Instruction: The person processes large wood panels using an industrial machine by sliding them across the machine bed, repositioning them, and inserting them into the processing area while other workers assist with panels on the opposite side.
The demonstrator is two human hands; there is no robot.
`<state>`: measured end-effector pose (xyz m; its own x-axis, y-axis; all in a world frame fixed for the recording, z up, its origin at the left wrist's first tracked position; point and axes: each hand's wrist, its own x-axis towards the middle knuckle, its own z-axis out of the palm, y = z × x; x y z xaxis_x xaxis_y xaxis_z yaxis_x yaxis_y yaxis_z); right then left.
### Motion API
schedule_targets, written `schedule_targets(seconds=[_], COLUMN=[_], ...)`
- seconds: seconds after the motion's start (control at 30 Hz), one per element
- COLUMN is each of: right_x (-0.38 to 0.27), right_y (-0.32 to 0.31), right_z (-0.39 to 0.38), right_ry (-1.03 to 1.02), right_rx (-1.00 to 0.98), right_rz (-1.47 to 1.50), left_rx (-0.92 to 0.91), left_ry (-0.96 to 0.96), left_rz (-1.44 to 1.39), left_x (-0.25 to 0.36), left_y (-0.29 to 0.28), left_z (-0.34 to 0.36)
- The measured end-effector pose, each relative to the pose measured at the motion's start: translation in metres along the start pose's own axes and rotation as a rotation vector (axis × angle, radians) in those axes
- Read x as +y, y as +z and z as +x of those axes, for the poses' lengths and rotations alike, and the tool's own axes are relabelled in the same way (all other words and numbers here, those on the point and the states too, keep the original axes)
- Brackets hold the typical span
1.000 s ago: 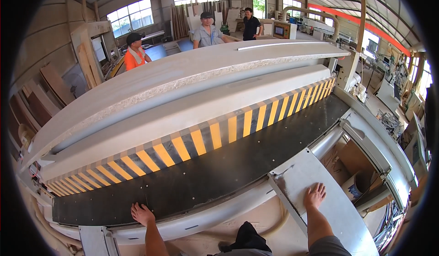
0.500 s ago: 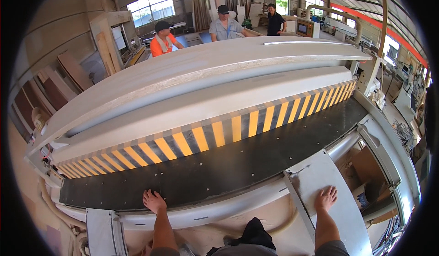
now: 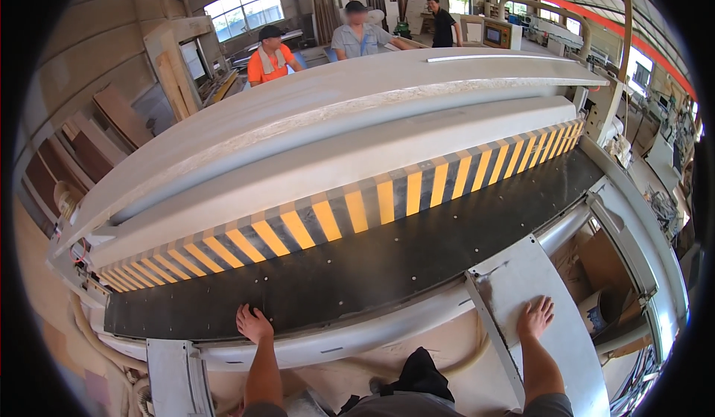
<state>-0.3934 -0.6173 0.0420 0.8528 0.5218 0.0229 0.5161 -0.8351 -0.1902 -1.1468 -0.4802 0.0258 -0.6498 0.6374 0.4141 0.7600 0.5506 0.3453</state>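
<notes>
My left hand [image 3: 254, 323] rests at the front edge of the black machine bed [image 3: 328, 279], fingers loosely spread. Nothing is in it. My right hand [image 3: 535, 317] lies palm down on a pale metal support table [image 3: 514, 279] that juts toward me from the bed, its fingers apart and holding nothing. Small light studs dot the black surface. Behind the bed runs a long beam with a yellow and black striped face [image 3: 328, 218], below a broad pale top board [image 3: 298, 97].
A second support arm [image 3: 170, 376] stands at the near left. Hoses [image 3: 100, 346] hang at the left end, and a bucket [image 3: 593, 314] stands at the right. Three people are behind the machine, one in an orange shirt [image 3: 272, 61]. Boards [image 3: 119, 123] lean against the left wall.
Both my hands stay where they were on the machine. The person in orange has turned, and the person in dark clothing has turned and shifted slightly left. My view has tilted slightly.
</notes>
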Motion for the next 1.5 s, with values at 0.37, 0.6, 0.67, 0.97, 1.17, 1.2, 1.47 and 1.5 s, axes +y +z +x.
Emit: schedule_targets(seconds=[0.37,0.6,0.67,0.97,1.17,1.2,1.47,1.5], right_x=[-0.011,-0.006,-0.004,0.005,0.008,0.007,0.016,0.014], right_y=[-0.008,-0.007,-0.007,0.015,0.017,0.016,0.034,0.035], right_z=[0.008,0.008,0.008,0.014,0.017,0.017,0.017,0.017], right_ry=[-0.004,0.015,0.011,0.014,0.0,0.0,-0.018,-0.022], right_rx=[0.006,-0.036,-0.05,-0.013,-0.019,-0.031,0.032,0.016], right_rz=[0.025,-0.001,-0.003,-0.065,-0.053,-0.05,-0.047,-0.035], left_rx=[-0.326,-0.579,-0.61,-0.611,-0.537,-0.562,-0.689,-0.711], left_ry=[0.73,1.179,1.282,1.409,1.46,1.437,1.094,0.992], left_rz=[-0.591,-0.584,-0.552,-0.476,-0.346,-0.325,-0.091,-0.025], left_x=[0.151,0.315,0.351,0.462,0.517,0.525,0.569,0.568], left_y=[0.003,0.057,0.068,0.121,0.153,0.158,0.166,0.174], left_z=[-0.046,-0.097,-0.11,-0.134,-0.136,-0.134,-0.142,-0.138])
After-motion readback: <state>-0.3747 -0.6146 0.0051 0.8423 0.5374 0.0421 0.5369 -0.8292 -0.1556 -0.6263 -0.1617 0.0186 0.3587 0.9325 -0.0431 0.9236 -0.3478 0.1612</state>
